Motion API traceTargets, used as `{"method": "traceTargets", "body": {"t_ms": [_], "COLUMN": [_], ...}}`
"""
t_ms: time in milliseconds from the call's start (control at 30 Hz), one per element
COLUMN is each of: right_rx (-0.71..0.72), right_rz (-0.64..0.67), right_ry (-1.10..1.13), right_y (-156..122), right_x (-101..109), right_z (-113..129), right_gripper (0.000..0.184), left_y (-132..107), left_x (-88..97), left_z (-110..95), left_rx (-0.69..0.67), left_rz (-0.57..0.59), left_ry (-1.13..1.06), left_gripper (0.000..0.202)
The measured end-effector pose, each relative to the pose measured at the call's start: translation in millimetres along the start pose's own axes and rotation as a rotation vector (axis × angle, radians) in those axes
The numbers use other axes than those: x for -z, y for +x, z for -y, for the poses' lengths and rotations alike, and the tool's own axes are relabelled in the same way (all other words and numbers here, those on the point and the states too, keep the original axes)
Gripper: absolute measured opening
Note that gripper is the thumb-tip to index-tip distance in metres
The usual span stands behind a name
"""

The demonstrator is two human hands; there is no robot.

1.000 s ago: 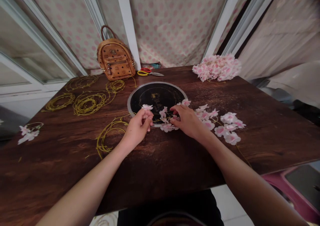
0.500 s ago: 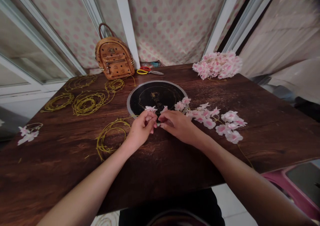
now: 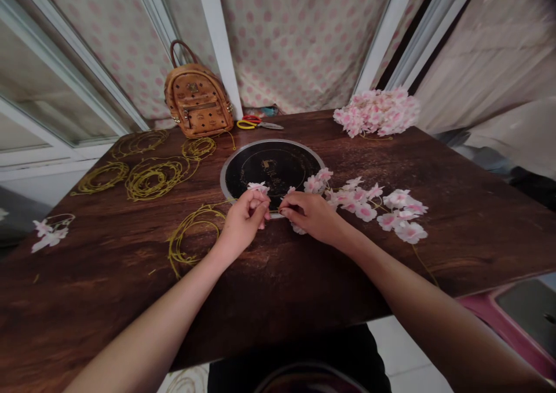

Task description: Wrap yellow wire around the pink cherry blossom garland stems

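My left hand point(image 3: 245, 216) is closed in a pinch at the near edge of the black round plate. A pink-and-white artificial flower point(image 3: 258, 187) shows just above its fingers. A short stretch of thin yellow-green stem point(image 3: 274, 211) spans the gap to my right hand point(image 3: 313, 212), whose thumb and fingers pinch it. From behind the right hand a garland of pink artificial blossoms point(image 3: 358, 199) trails right across the table, and its bare stem end hangs near the front edge. Beside my left wrist lies a coil of yellow-green stem point(image 3: 171, 248). The fingertips' exact grip is partly hidden.
The dark wooden table point(image 3: 130, 300) bears the round black plate point(image 3: 243, 167), more stem coils point(image 3: 154, 179), scissors point(image 3: 260, 123), a brown backpack point(image 3: 200, 103) and a heap of blossoms point(image 3: 377, 112). A few flowers point(image 3: 51, 234) lie far left. A pink stool point(image 3: 504, 318) stands right.
My hands have drawn slightly apart, and the stem now shows between them. A blossom has come into view below my right hand. The garland has shifted slightly.
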State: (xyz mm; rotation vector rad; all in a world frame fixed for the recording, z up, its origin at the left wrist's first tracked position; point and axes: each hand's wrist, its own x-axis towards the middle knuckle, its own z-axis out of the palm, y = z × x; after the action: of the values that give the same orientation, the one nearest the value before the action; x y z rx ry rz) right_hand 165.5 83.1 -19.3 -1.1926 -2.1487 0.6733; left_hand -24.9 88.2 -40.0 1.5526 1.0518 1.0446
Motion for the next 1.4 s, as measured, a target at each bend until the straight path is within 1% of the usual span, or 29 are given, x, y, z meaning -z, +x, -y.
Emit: {"method": "traceTargets", "body": {"t_ms": [167,333,467,633,733,933,1167,1400], "right_rx": [-0.031,-0.055,-0.054,-0.089,-0.094,-0.122,-0.14,-0.155], "right_rz": [-0.021,-0.016,-0.014,0.01,0.024,0.033,0.056,0.05], "right_ry": [0.0,-0.005,0.005,0.027,0.051,0.085,0.088,0.08], "right_y": [-0.1,0.0,-0.1,0.0,-0.2,-0.3,-0.6,-0.1], "right_x": [2.1,2.3,2.6,2.8,2.0,1.2,0.8,1.5], "right_z": [1.6,2.7,3.3,6.3,7.4,6.3,4.6,5.5], "right_gripper": [0.013,0.013,0.014,0.013,0.013,0.014,0.014,0.015], "left_y": [0.5,0.7,-0.3,-2.9,-3.7,-3.5,-2.9,-2.4], "left_x": [-0.8,-1.0,-1.7,-3.1,-3.8,-4.6,-4.3,-3.4], "left_z": [-0.8,-2.5,-7.2,-13.9,-15.1,-15.7,-13.1,-12.0], "left_rx": [0.04,0.059,0.086,0.188,0.221,0.227,0.228,0.217], "left_rz": [0.013,0.022,-0.016,-0.047,-0.059,-0.044,-0.029,0.033], "left_ry": [-0.056,-0.078,-0.069,-0.064,-0.092,-0.12,-0.138,-0.128], "left_gripper": [0.012,0.012,0.013,0.017,0.017,0.02,0.016,0.017]}}
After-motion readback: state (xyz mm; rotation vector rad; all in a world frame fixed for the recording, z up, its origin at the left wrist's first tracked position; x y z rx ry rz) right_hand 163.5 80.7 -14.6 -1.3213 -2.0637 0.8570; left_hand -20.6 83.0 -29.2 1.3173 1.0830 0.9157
